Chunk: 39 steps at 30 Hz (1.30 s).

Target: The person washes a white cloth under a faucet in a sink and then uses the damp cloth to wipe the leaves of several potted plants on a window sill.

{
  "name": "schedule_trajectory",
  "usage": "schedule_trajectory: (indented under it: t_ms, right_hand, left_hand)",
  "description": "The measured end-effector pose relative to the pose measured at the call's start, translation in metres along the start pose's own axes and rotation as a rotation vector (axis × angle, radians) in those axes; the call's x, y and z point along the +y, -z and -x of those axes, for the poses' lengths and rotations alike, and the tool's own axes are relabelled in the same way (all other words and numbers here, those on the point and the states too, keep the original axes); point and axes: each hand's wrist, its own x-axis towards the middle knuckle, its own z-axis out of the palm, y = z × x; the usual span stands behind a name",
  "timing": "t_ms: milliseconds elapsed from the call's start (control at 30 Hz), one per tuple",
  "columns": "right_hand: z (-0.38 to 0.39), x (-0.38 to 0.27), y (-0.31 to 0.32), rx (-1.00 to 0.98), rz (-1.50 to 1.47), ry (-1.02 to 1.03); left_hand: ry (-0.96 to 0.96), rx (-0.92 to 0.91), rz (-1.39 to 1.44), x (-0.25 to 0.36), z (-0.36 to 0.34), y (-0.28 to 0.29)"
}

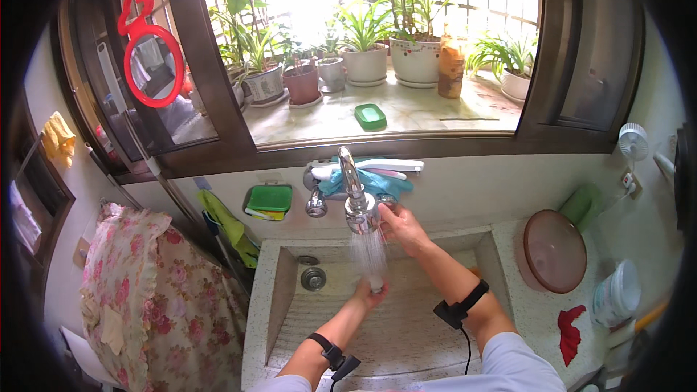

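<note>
**Water runs over a hand at a stone sink**

A left hand (370, 292), fingers curled around a small object I cannot identify, sits under the spray from a chrome faucet (356, 199) at the centre of the speckled stone sink (283, 290). The right hand (401, 229), at 3 o'clock of the spout, closes loosely on the tap handle. A brown round lid (555, 250) lies on the table at 3 o'clock; potted plants (367, 54) line the windowsill at 12 o'clock.

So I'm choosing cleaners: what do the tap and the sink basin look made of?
The tap looks like chrome-plated metal, mirror-bright with sharp reflections. The sink basin looks like speckled terrazzo or cast stone, matte grey-beige with a ribbed sloping floor; which one isn't clear.
</note>
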Motion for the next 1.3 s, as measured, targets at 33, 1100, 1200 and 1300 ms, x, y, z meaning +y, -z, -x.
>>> schedule_trajectory:
  t_ms: [33,1100,1200,1300]
  right_hand:
    - [-0.001,-0.005,-0.006,0.059,-0.02,-0.064]
    - [0.017,0.286,0.016,-0.032,-0.028,-0.319]
    - [0.018,0.333,0.005,0.067,0.916,-0.271]
    - [0.026,0.341,0.002,0.001,1.004,-0.339]
  left_hand:
    - [0.041,0.005,-0.026,0.003,0.004,-0.002]
    - [0.161,-0.054,-1.39,-0.001,0.05,0.03]
    - [0.044,0.111,-2.081,-0.019,0.034,0.047]
    - [-0.358,0.106,-2.185,-0.025,0.041,0.051]
